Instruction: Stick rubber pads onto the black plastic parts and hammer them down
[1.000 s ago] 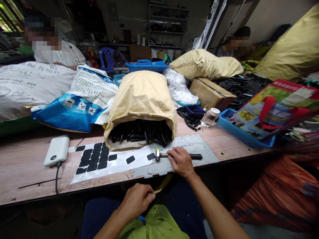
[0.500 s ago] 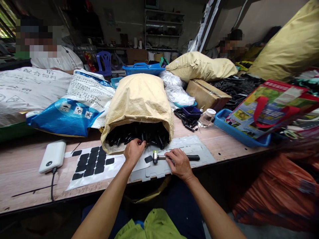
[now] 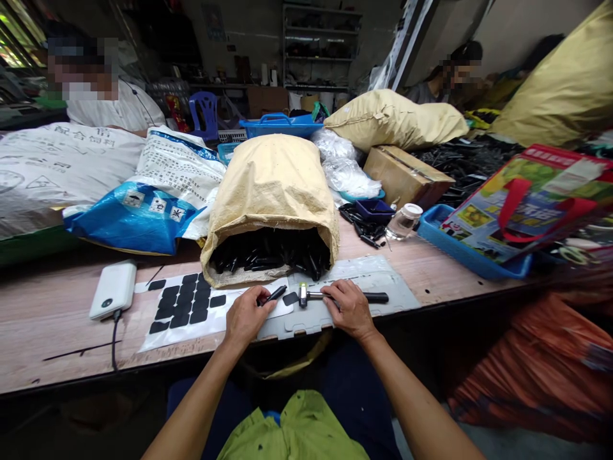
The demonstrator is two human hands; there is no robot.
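Left hand [image 3: 246, 315] pinching black piece [image 3: 274, 295], right hand [image 3: 349, 308] gripping hammer [image 3: 377, 298], near table edge [image 3: 62, 375]

On the table [image 3: 71, 348], a sack [image 3: 275, 185] with pieces [image 3: 268, 250] inside lies behind and left of a hammer [image 3: 377, 298], with a sheet of patches [image 3: 213, 326] before it, a power bank [image 3: 113, 287] farther left, and a jar [image 3: 405, 221], then a tray [image 3: 472, 255] holding a bag [image 3: 507, 214], rightward.

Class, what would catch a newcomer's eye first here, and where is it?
The big tan sack likely wins, lying near the centre, its open mouth facing the camera. Before it, a slim black piece sits in the grip of the left hand, and the right hand curls over a hammer. At right, a colourful bag leans partly in a blue tray.
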